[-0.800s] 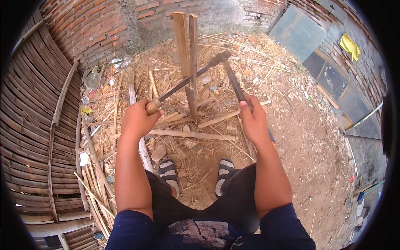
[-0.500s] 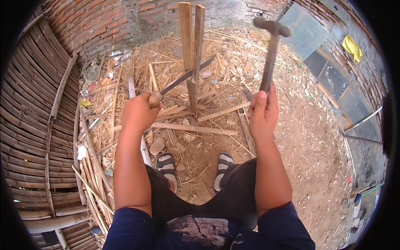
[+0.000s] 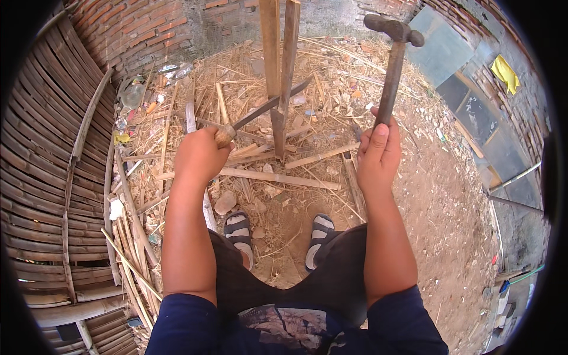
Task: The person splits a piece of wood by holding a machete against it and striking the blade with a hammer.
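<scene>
My left hand [image 3: 204,152] is wrapped round the wooden handle of a machete [image 3: 259,110]. Its dark blade slants up to the right and sits in the split of an upright piece of bamboo [image 3: 270,53], whose two halves stand apart above the blade. The lower end of the bamboo, below the blade, reaches down to the scattered strips. In my right hand [image 3: 380,157] is a hammer [image 3: 391,74], gripped low on its handle and raised to the right of the bamboo, head up and apart from the blade.
Bamboo strips [image 3: 278,177] and straw litter the ground before my sandalled feet [image 3: 319,239]. A slatted bamboo wall [image 3: 41,165] stands at left, a brick wall [image 3: 142,35] at the back. Grey panels [image 3: 441,47] and a yellow cloth [image 3: 504,74] are at right.
The hammer's head has tipped slightly to the right. My view has shifted a little, and the bamboo's top now runs past the upper edge. Both grips are the same.
</scene>
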A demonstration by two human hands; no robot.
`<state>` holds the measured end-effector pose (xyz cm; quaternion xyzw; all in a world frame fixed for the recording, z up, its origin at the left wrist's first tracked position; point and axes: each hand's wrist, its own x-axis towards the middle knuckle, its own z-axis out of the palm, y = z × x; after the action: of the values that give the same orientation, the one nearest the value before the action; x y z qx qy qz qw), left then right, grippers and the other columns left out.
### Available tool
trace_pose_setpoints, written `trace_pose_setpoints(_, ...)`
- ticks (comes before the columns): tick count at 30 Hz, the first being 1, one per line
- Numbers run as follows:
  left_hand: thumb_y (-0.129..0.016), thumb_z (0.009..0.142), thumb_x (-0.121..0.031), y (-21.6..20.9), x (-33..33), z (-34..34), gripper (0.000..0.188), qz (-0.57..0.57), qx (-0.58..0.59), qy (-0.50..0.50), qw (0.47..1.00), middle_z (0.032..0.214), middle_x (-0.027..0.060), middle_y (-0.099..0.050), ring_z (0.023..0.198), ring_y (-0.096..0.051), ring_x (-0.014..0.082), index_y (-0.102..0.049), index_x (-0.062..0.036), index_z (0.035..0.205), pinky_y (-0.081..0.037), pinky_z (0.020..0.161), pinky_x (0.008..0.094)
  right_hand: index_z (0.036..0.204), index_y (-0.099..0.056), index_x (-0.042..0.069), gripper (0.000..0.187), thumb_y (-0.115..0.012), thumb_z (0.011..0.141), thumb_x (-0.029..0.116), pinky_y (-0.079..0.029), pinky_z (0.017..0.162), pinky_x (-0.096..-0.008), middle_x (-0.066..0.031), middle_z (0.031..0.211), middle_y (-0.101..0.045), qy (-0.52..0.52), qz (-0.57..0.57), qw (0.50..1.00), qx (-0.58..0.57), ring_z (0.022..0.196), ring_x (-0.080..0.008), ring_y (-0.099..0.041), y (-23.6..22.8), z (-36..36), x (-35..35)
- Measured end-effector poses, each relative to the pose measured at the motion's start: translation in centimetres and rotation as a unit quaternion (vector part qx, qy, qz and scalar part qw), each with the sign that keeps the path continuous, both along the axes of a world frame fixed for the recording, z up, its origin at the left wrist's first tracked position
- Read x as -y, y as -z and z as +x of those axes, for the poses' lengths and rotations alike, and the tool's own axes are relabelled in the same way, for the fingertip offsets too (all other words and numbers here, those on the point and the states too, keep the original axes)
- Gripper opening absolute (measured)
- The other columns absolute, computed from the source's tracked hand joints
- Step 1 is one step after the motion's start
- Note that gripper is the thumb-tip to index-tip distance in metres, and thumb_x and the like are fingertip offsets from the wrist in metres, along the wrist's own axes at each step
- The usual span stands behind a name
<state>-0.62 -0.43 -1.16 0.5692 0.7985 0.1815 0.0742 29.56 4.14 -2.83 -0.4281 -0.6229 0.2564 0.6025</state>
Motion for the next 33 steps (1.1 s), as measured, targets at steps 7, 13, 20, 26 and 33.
trace_pose_setpoints(7, -0.080, 0.082, -0.033, 0.9, -0.3, -0.5, 0.044, -0.021, -0.006, -0.004, 1.000, 0.094, 0.0256, -0.072, 0.094, -0.069, 0.0424, -0.071, -0.0003, 0.110, -0.054, 0.084, 0.0479, 0.121, -0.061, 0.002, 0.039, -0.048, 0.108, 0.036, -0.047, 0.064, -0.0427, -0.0167, 0.073, -0.060, -0.004, -0.144, 0.968, 0.204, 0.063, -0.0286, -0.059, 3.3, -1.9, -1.7)
trace_pose_setpoints(13, -0.076, 0.086, -0.031, 1.1, -0.6, 0.1, 0.036, -0.050, -0.016, -0.005, 0.999, 0.100, 0.0201, -0.073, 0.098, -0.070, 0.0385, -0.070, -0.0063, 0.111, -0.056, 0.084, 0.0485, 0.119, -0.063, 0.001, 0.038, -0.046, 0.109, 0.034, -0.041, 0.059, -0.0292, -0.0013, 0.072, -0.053, -0.032, -0.066, 0.997, 0.034, 0.064, -0.0094, -0.050, 0.9, -0.9, -0.5)
trace_pose_setpoints(20, -0.075, 0.085, -0.028, 0.8, -1.1, 0.7, 0.035, -0.066, -0.021, -0.001, 0.998, 0.099, 0.0212, -0.074, 0.098, -0.070, 0.0392, -0.071, -0.0065, 0.113, -0.056, 0.086, 0.0486, 0.123, -0.062, 0.004, 0.039, -0.050, 0.106, 0.036, -0.049, 0.067, -0.0504, -0.0265, 0.078, -0.065, 0.016, -0.131, 0.956, 0.261, 0.077, -0.0448, -0.067, 4.6, -1.2, -2.6)
trace_pose_setpoints(26, -0.078, 0.081, -0.031, 2.1, -0.6, -0.6, 0.039, -0.018, 0.001, 0.000, 1.000, 0.096, 0.0253, -0.071, 0.097, -0.068, 0.0424, -0.071, -0.0014, 0.104, -0.053, 0.086, 0.0485, 0.122, -0.063, 0.002, 0.041, -0.051, 0.106, 0.038, -0.048, 0.064, -0.0417, -0.0159, 0.075, -0.064, -0.011, -0.163, 0.970, 0.182, 0.066, -0.0302, -0.063, 4.1, -1.3, -2.7)
trace_pose_setpoints(33, -0.075, 0.084, -0.027, 1.7, -0.9, 0.0, 0.037, -0.060, -0.008, 0.000, 0.998, 0.100, 0.0220, -0.073, 0.100, -0.069, 0.0395, -0.071, -0.0031, 0.112, -0.055, 0.088, 0.0477, 0.122, -0.062, -0.002, 0.037, -0.049, 0.109, 0.029, -0.041, 0.058, -0.0275, 0.0002, 0.071, -0.051, -0.015, -0.033, 0.999, -0.004, 0.064, -0.0077, -0.047, 1.6, -0.8, -1.5)
